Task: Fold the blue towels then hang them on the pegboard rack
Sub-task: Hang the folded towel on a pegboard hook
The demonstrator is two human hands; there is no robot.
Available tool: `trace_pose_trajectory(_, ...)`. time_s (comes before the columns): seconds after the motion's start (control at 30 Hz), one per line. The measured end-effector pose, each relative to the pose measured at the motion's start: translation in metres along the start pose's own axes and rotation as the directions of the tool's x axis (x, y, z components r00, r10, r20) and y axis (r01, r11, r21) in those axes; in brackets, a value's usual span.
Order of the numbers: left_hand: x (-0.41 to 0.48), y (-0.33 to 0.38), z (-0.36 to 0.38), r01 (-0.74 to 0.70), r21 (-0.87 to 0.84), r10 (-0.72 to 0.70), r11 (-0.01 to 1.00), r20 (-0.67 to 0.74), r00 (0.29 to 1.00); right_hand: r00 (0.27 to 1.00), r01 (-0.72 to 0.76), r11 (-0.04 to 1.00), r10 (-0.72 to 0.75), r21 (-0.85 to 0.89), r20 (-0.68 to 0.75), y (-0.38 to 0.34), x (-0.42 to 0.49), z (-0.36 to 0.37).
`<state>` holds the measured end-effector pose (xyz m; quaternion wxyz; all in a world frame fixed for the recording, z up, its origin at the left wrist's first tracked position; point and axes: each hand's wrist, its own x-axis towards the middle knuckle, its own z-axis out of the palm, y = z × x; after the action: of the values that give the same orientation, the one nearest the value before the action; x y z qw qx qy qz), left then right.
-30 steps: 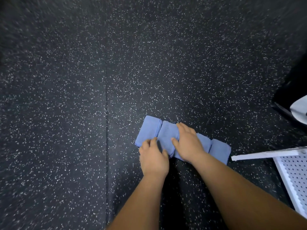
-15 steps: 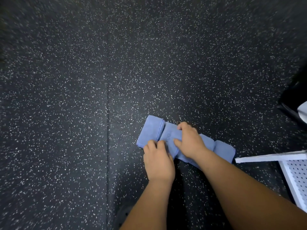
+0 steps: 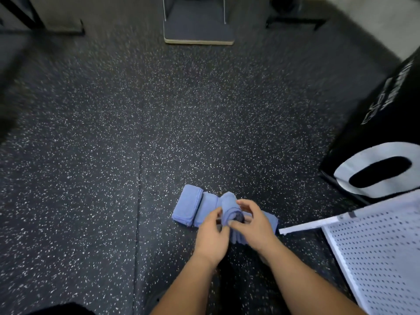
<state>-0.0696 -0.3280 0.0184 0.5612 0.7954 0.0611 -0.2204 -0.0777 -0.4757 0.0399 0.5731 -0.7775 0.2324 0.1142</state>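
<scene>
Left hand [image 3: 212, 230], right hand [image 3: 254, 226] both pinch blue towel [image 3: 228, 204], raised off folded towels [image 3: 188, 208]. Step: likely pick-up. Next: carry to pegboard rack [image 3: 381, 253], drape.

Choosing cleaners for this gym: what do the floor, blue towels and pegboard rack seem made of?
Floor: probably rubber matting, matte black with white flecks, seam visible. Blue towels: soft cloth, perhaps microfibre; matte, folds thickly. Pegboard rack: seemingly white-painted sheet metal, smooth, evenly punched holes; could be plastic.
</scene>
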Motion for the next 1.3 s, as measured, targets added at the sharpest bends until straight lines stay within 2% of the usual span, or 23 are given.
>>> trace_pose_trajectory(0.17,-0.031,0.046,-0.001,-0.125,0.064,0.118,0.990,0.110,0.987,0.993,0.098,0.995,-0.097,0.020,-0.075,-0.030,-0.051,-0.042)
trace_pose_trajectory(0.37,-0.071,0.100,0.010,-0.288,0.191,0.269,0.938,0.116,0.956,0.968,0.183,0.983,-0.178,0.014,-0.175,-0.047,-0.104,-0.086)
trace_pose_trajectory(0.57,-0.105,0.147,0.033,-0.408,0.175,0.386,0.896,0.149,0.910,0.911,0.238,0.964,-0.265,-0.122,-0.316,-0.059,-0.153,-0.125)
trace_pose_trajectory(0.77,-0.131,0.185,0.058,-0.539,0.170,0.502,0.825,0.215,0.838,0.804,0.227,0.952,-0.303,-0.206,-0.511,-0.065,-0.191,-0.154)
trace_pose_trajectory(1.0,-0.136,0.232,0.092,-0.650,0.097,0.612,0.754,0.258,0.748,0.604,0.183,0.962,-0.273,-0.204,-0.748,-0.068,-0.212,-0.177)
trace_pose_trajectory(1.2,-0.134,0.281,0.118,-0.727,0.013,0.702,0.686,0.251,0.666,0.455,0.261,0.957,-0.236,-0.125,-0.859,-0.079,-0.208,-0.205)
trace_pose_trajectory(1.3,-0.130,0.300,0.128,-0.746,0.001,0.718,0.666,0.270,0.642,0.423,0.269,0.958,-0.212,-0.101,-0.881,-0.081,-0.197,-0.218)
